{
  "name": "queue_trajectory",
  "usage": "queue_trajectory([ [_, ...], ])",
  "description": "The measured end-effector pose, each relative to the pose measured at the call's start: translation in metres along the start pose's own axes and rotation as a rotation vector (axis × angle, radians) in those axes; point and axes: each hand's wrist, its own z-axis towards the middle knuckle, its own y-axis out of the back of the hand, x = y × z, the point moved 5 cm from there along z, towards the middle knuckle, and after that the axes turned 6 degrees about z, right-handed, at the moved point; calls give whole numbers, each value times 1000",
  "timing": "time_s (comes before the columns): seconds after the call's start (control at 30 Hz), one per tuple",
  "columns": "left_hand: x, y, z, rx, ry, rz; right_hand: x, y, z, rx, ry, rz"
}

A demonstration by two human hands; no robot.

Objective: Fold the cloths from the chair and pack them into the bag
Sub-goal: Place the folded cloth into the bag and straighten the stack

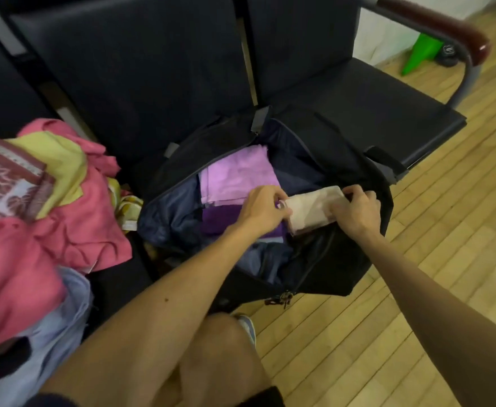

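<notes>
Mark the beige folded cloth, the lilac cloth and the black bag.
beige folded cloth (311, 201): head view, exposed top face.
lilac cloth (238, 174): head view, middle of its top layer.
black bag (323, 259): head view, near side wall.

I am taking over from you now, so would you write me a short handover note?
Left hand: fingers grip the left end of the folded beige cloth.
Right hand: grips its right end.
The cloth is at the mouth of the open bag.
Done: lilac cloth and purple cloth lie folded inside.
Left: the heap of pink, yellow, patterned and blue cloths on the chair, unfolded.
</notes>
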Motion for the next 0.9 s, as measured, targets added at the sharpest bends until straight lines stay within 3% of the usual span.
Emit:
queue_trajectory([
  [0.13, 21, 86, -54, -173, 19, -163, 65, -9, -63, 3, 236, 324],
  [0.27, 80, 166, -148, -392, 59, -241, 147, -74, -167, 337, 460, 554],
  [0.4, 170, 208, -258, -570, 229, -162, 206, -164, -268, 645, 540, 544],
  [0.57, 295, 198, -357, -626, 545, -32, 229, -263, -358, 814, 632, 229],
  [0.67, 330, 174, -372, -539, 592, -24, 222, -297, -378, 848, 729, 53],
  [0.73, 334, 170, -365, -429, 524, 20, 223, -315, -385, 830, 824, -39],
  [0.8, 332, 169, -353, -291, 448, 139, 227, -329, -389, 789, 897, -105],
  [0.9, 340, 155, -345, -85, 470, 374, 226, -346, -396, 769, 975, -250],
])
